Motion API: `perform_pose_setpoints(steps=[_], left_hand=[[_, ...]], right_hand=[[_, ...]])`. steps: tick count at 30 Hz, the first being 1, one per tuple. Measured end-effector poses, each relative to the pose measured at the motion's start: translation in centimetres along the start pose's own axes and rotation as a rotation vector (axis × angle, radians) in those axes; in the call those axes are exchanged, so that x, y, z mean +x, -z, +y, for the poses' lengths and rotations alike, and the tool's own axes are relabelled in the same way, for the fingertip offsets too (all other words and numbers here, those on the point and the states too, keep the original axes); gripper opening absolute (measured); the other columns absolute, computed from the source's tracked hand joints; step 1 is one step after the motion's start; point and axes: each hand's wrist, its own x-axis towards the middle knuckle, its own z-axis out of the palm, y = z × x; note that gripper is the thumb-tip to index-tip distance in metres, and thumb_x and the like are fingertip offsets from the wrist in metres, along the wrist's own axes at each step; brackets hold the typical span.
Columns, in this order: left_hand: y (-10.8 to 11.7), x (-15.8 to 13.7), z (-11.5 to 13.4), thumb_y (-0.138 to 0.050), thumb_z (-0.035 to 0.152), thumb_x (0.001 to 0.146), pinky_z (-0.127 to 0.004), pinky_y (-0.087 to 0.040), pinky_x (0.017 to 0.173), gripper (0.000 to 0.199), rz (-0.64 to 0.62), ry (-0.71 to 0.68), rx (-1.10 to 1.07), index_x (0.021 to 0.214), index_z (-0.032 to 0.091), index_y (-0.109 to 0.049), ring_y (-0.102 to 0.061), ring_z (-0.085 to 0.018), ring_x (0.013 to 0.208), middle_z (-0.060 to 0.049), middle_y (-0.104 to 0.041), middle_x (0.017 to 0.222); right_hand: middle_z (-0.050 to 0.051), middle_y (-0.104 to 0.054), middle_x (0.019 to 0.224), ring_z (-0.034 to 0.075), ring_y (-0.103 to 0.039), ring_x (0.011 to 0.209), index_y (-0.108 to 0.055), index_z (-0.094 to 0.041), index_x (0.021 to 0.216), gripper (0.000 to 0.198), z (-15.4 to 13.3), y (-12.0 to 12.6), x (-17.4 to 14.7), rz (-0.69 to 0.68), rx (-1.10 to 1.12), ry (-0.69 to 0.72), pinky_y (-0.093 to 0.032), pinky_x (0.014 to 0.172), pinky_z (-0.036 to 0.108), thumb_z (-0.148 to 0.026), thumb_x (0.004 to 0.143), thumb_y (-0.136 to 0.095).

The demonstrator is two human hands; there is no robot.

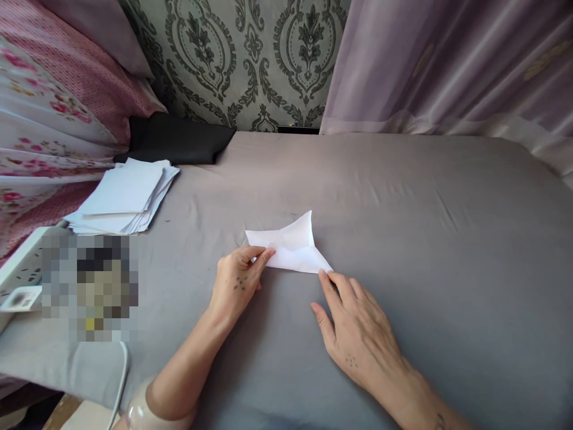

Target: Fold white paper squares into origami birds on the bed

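A folded sheet of white paper lies on the grey cloth in front of me, with one corner standing up at its far side. My left hand pinches the paper's left end between thumb and fingers. At the right end, the fingertips of my right hand touch the pointed near corner. Its fingers are stretched out and the thumb is held apart, resting over the cloth. Dark dot marks show on the backs of both hands.
A stack of white paper lies at the left, beside a folded black cloth. A white power strip and a white cable are at the near left, around a blurred-out patch. Curtains hang behind.
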Motion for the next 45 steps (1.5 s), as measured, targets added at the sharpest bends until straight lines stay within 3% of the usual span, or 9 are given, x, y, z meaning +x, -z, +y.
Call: perform_pose_setpoints(steps=[3,9,16,24,35,40,45], left_hand=[[-0.2,0.0,0.0,-0.054,0.05,0.086,-0.023,-0.043,0.049,0.035,-0.02,0.061,-0.05,0.085,0.02,-0.072,-0.053,-0.013,0.04,0.004,-0.057,0.043],[-0.5,-0.3,0.1,-0.058,0.05,0.084,-0.023,-0.05,0.059,0.034,0.036,0.063,-0.181,0.089,0.019,-0.07,-0.065,-0.015,0.055,0.001,-0.068,0.06],[-0.7,0.2,-0.3,-0.057,0.045,0.086,-0.023,-0.049,0.056,0.03,0.027,0.061,-0.162,0.086,0.017,-0.069,-0.062,-0.013,0.049,0.002,-0.064,0.054],[-1.0,0.7,-0.7,-0.056,0.043,0.086,-0.021,-0.046,0.051,0.028,0.027,0.06,-0.179,0.086,0.018,-0.069,-0.056,-0.012,0.046,0.002,-0.062,0.05],[-1.2,1.0,-1.2,-0.052,0.048,0.087,-0.024,-0.045,0.052,0.035,0.058,0.002,-0.121,0.089,0.018,-0.069,-0.056,-0.013,0.045,0.002,-0.061,0.05],[-1.2,1.0,-1.0,-0.053,0.049,0.087,-0.023,-0.045,0.053,0.036,0.064,-0.033,-0.144,0.091,0.017,-0.069,-0.057,-0.013,0.047,0.002,-0.062,0.054],[-1.2,0.9,-1.2,-0.051,0.049,0.087,-0.023,-0.045,0.055,0.036,0.059,-0.068,-0.131,0.09,0.017,-0.069,-0.057,-0.013,0.048,0.002,-0.061,0.053]], right_hand=[[0.015,-0.062,0.107,0.024,-0.056,0.089,-0.053,-0.005,0.13,0.047,-0.2,0.1,0.2,-0.008,-0.002,-0.003,-0.052,0.078,0.041,-0.034,0.093,-0.048],[0.014,-0.063,0.097,0.026,-0.055,0.086,-0.055,-0.005,0.127,0.048,-1.1,0.3,0.8,-0.002,-0.046,-0.011,-0.051,0.077,0.043,-0.037,0.092,-0.048],[0.014,-0.064,0.096,0.026,-0.055,0.086,-0.068,-0.012,0.103,0.033,-1.7,0.5,1.5,-0.03,-0.083,0.003,-0.05,0.076,0.043,-0.035,0.093,-0.047],[0.011,-0.064,0.096,0.023,-0.053,0.082,-0.056,-0.006,0.127,0.044,-0.5,0.5,1.5,-0.02,-0.079,0.058,-0.05,0.075,0.04,-0.035,0.095,-0.045],[0.012,-0.062,0.093,0.025,-0.051,0.081,-0.055,-0.011,0.129,0.049,-2.0,-0.2,2.8,-0.029,-0.173,0.051,-0.048,0.069,0.042,-0.043,0.093,-0.047],[0.015,-0.061,0.091,0.027,-0.051,0.083,-0.058,-0.008,0.126,0.053,-2.7,-0.7,3.1,-0.051,-0.238,0.018,-0.047,0.065,0.042,-0.048,0.091,-0.049],[0.014,-0.062,0.094,0.027,-0.052,0.084,-0.049,-0.006,0.135,0.06,-2.4,-0.6,2.5,-0.045,-0.21,0.026,-0.048,0.071,0.043,-0.048,0.092,-0.047]])
